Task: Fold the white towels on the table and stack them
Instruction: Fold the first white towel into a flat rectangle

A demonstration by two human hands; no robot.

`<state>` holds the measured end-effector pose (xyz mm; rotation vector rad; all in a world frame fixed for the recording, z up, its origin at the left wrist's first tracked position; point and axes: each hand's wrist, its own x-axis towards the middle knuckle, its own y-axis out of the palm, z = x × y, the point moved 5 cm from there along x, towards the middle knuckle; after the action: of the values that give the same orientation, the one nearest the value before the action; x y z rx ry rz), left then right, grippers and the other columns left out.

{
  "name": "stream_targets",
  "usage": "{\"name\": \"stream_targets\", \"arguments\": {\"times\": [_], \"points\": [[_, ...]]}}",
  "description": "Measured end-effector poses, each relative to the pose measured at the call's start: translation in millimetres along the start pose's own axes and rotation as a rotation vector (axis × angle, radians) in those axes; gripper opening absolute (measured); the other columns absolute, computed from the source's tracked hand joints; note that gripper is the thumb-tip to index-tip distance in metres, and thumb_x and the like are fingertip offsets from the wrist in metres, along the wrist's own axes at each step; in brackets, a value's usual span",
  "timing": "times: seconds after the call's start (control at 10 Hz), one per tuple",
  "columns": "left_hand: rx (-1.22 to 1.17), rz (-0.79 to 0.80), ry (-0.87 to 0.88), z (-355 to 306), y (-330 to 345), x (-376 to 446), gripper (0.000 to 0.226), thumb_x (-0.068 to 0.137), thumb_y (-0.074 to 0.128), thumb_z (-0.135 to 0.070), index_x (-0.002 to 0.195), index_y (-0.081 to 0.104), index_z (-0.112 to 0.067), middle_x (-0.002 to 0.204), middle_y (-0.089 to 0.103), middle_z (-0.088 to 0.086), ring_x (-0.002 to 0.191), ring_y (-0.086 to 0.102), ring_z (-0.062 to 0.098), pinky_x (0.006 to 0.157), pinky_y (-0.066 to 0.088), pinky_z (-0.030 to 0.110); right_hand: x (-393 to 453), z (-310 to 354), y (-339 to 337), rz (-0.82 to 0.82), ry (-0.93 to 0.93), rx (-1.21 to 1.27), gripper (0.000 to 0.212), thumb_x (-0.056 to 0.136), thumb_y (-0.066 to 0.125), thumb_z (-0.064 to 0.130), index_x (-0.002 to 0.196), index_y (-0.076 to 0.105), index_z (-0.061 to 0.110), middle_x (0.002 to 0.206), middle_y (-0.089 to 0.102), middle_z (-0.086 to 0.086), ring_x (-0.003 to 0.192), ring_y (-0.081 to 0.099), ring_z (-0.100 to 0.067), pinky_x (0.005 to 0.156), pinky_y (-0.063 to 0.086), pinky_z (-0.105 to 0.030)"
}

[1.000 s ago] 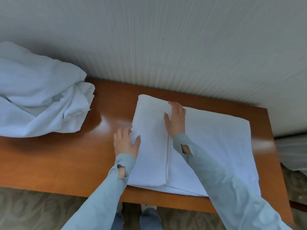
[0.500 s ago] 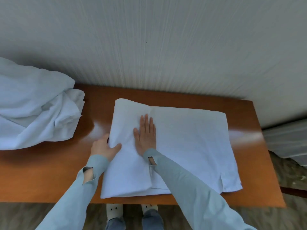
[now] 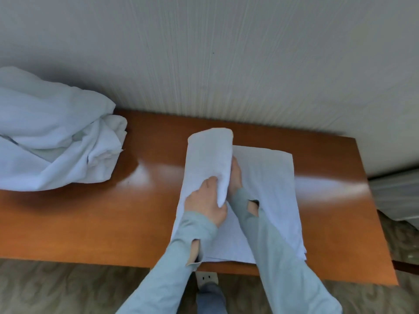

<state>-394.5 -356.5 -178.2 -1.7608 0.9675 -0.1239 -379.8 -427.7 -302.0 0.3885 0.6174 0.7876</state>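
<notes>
Wooden table (image 3: 90,223) carries a white towel (image 3: 267,189). Left hand (image 3: 205,203) grips its lifted left fold. Right hand (image 3: 235,177) sits apparently beneath it, fingers hidden, pose unclear.

Left hand (image 3: 205,200) curled, gripping the towel (image 3: 267,189), right hand (image 3: 235,177) stretched flat beside it, sleeved forearms converging.

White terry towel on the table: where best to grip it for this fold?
Probably grip the white terry towel by its raised left flap, from the left, as the left hand does: that flap stands up, the rest lies flat.
</notes>
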Motion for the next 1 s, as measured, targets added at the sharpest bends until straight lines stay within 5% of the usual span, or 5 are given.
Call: {"name": "stream_targets", "arguments": {"times": [0.1, 0.2, 0.6, 0.8, 1.0], "points": [[0.018, 0.095, 0.035, -21.3, 39.3, 7.8, 0.054, 0.09, 0.047, -0.028, 0.139, 0.028, -0.015, 0.134, 0.045, 0.006, 0.111, 0.055, 0.032, 0.085, 0.044, 0.035, -64.3, -3.4, -23.3, -1.067, -0.259, 0.399, 0.058, 0.089, 0.046, 0.054, 0.107, 0.056, 0.0, 0.113, 0.067, -0.021, 0.093, 0.066, -0.022, 0.098, 0.046, -0.052], [0.016, 0.136, 0.025, -25.7, 67.2, 15.8, 0.063, 0.092, 0.047, -0.033, 0.144, 0.019, -0.013, 0.138, 0.04, 0.006, 0.112, 0.055, 0.031, 0.084, 0.045, 0.036, -109.6, -7.9, -16.7, -1.475, -0.316, 0.406, 0.054, 0.083, 0.068, 0.03, 0.129, 0.049, 0.011, 0.12, 0.064, -0.008, 0.103, 0.066, -0.024, 0.091, 0.054, -0.041], [0.345, -0.019, 0.304, 34.1, 76.6, 18.1, 0.052, 0.086, 0.03, -0.051, 0.135, 0.042, -0.038, 0.143, 0.047, 0.006, 0.134, 0.024, 0.03, 0.111, 0.013, 0.042, -107.6, -3.7, -23.0, -1.875, 0.013, -0.488, 0.061, 0.092, 0.053, 0.024, 0.146, 0.025, 0.015, 0.147, 0.035, -0.005, 0.129, 0.032, -0.027, 0.107, 0.026, -0.034], [0.203, 0.092, 0.192, 16.7, 72.5, 12.8, 0.051, 0.093, 0.046, -0.041, 0.142, 0.03, -0.036, 0.155, 0.011, 0.001, 0.144, 0.003, 0.026, 0.117, 0.006, 0.037, -147.3, -17.4, -6.0, -1.841, -0.21, -0.079, 0.034, 0.089, 0.058, 0.007, 0.122, 0.055, 0.008, 0.115, 0.061, -0.006, 0.093, 0.056, -0.018, 0.074, 0.044, -0.004], [0.06, 0.422, 0.488, -68.5, 126.0, -31.3, 0.051, 0.092, 0.051, -0.037, 0.138, 0.036, -0.021, 0.138, 0.039, 0.003, 0.127, 0.038, 0.023, 0.107, 0.034, 0.033, -215.3, -66.9, 29.2, -1.5, 0.161, -0.365, 0.02, 0.08, 0.063, -0.002, 0.089, 0.063, 0.016, 0.082, 0.062, 0.001, 0.063, 0.055, 0.003, 0.069, 0.045, -0.019]]}}
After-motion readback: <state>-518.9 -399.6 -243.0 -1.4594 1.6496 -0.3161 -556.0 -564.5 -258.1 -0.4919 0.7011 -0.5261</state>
